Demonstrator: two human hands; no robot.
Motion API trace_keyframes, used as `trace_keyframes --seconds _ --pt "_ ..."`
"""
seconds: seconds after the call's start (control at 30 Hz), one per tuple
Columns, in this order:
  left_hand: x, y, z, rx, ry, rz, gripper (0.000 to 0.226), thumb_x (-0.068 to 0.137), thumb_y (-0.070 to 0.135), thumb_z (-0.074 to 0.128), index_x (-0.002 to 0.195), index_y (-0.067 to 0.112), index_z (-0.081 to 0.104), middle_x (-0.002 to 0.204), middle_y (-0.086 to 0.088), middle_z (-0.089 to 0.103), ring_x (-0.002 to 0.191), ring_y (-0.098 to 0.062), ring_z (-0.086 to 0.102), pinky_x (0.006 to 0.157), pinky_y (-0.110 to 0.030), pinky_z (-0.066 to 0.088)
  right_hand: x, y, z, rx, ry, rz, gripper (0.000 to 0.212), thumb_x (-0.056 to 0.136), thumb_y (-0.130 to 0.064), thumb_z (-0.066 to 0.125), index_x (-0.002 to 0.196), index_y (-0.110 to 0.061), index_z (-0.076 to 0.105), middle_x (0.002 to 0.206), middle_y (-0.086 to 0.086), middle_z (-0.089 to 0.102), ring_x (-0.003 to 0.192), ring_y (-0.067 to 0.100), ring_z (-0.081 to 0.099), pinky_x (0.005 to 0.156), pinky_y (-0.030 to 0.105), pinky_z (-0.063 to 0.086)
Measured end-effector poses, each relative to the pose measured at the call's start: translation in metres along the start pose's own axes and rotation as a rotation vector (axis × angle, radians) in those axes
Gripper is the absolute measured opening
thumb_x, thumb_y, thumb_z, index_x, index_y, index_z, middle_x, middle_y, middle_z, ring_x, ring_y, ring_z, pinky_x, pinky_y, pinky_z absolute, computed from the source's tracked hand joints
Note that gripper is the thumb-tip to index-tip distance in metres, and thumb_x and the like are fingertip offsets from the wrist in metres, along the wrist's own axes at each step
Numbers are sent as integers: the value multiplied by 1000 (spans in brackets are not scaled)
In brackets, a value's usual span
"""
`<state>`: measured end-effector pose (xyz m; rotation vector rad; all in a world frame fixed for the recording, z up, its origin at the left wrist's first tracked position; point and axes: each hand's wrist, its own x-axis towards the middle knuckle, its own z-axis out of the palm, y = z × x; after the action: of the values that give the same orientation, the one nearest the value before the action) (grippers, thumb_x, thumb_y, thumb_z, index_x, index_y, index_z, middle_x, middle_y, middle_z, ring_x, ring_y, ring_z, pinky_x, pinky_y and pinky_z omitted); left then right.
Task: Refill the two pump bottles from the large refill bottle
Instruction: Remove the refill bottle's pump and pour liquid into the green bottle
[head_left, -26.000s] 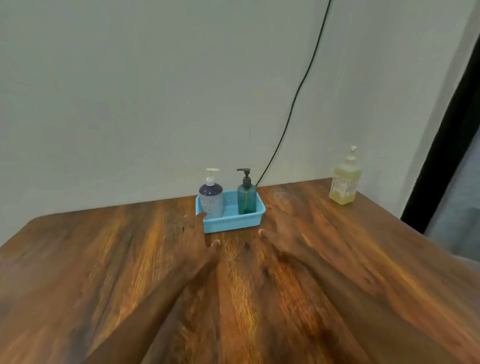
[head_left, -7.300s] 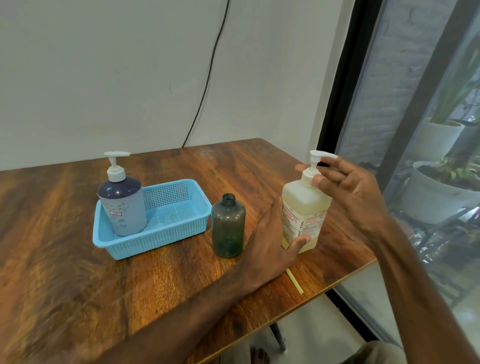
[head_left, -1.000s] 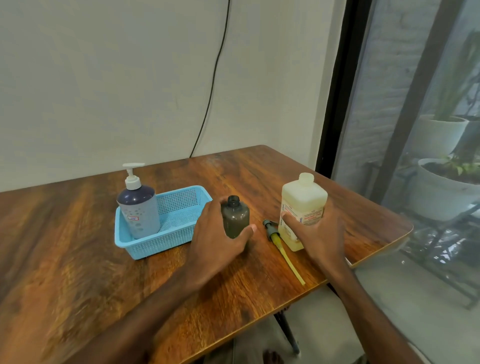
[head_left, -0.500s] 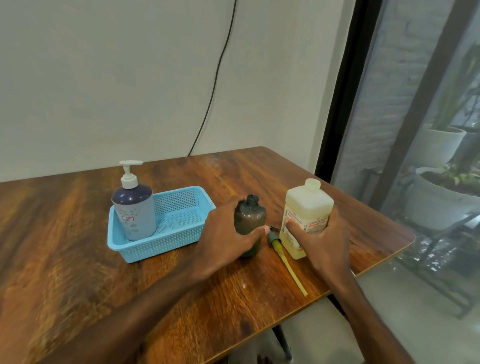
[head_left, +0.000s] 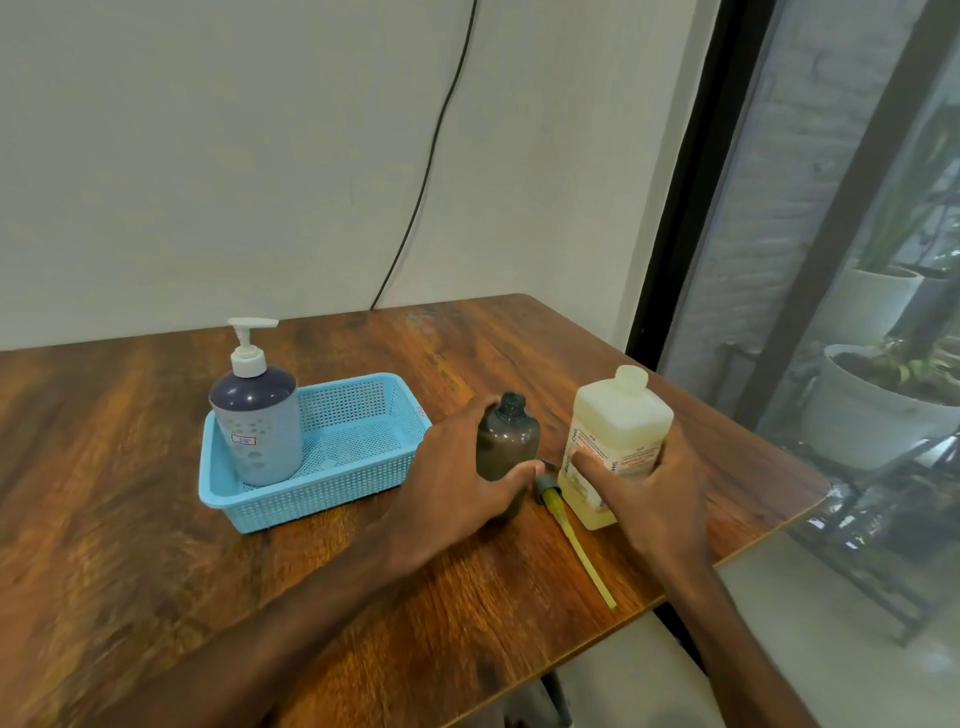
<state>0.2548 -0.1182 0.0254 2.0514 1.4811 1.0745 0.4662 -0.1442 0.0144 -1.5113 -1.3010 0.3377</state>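
**Item 1: dark green bottle** (head_left: 506, 441). Stood upright on the desk (head_left: 156, 571), just right of the blue basket (head_left: 311, 501). The neck is open and the pump is removed. It is gripped by the left hand (head_left: 457, 483), with the thumb laid across the front and the fingers curled behind. Compared with 1 s ago, it is found drawn nearer to item 2. The 2 bottles are now set just beside each other, parted by a narrow gap.

**Item 2: large refill bottle** (head_left: 621, 421). Pale yellow, upright near the right edge of the desk, neck uncapped. The lower body is held by the right hand (head_left: 654, 493), with the thumb pressed on the label. Its white pump was fitted 7.3 s ago and is no longer seen in view.

**Item 3: loose pump** (head_left: 574, 535). Made up of a dark head and a long yellow tube, laid flat on the desk between items 1 and 2. It is judged to belong to item 1. Whether its head touches item 2 cannot be told.

**Item 4: blue-grey pump bottle** (head_left: 257, 431). Stood in the left end of the basket, pump fitted, untouched.

**Assessment.** Both necks are cleared and both bottles are gripped, so the pour into item 1 is judged to be the step in hand. No liquid is seen transferred yet. Item 4 is left to be opened and filled.
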Motion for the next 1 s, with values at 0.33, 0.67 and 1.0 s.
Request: trace_keyframes --seconds 0.33,0.67,1.0 --pt "-2 5 -5 -51 -18 3 90 75 59 83 150 34 40 145 10 56 122 -4 54 92 -11 42 3 -7 -7 -41 -16 -25 86 66 -40 90 140 -18 51 137 2 63 116 17 64 70 15 48" --pt "2 6 -16 -132 -80 -12 92 67 57 90 146 35 47 141 16 58 116 -1 56 76 -1 44 8 -14 -23 -141 -132 -130 89 62 -38 92 140 -19 54 132 -1 65 106 7 55 63 8 41" --pt "9 9 -35 -207 -209 1 78 62 49 96 128 42 56 118 28 65 106 12 62 77 -2 48 13 -15 -28 -227 -197 -190 90 59 -41 94 138 -21 56 130 -4 65 105 4 51 66 10 43"
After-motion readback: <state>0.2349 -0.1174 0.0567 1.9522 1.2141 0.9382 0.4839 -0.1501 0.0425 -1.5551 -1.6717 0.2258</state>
